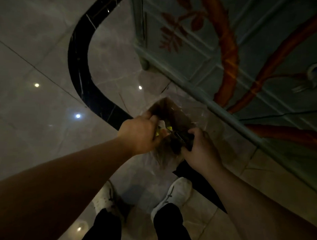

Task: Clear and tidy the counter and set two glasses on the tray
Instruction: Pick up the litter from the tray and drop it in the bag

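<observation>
Clear plastic, thin and crinkled: a bag hangs between the person's two hands above the tiled floor, just beside the painted cabinet. The left hand is closed on the near-left edge of the mouth; the right hand is closed on the right edge together with a dark object I cannot identify. Yellow-and-white scraps lie in the mouth between them. Neither hand is nearer. Counter, tray and glasses are out of view.
</observation>
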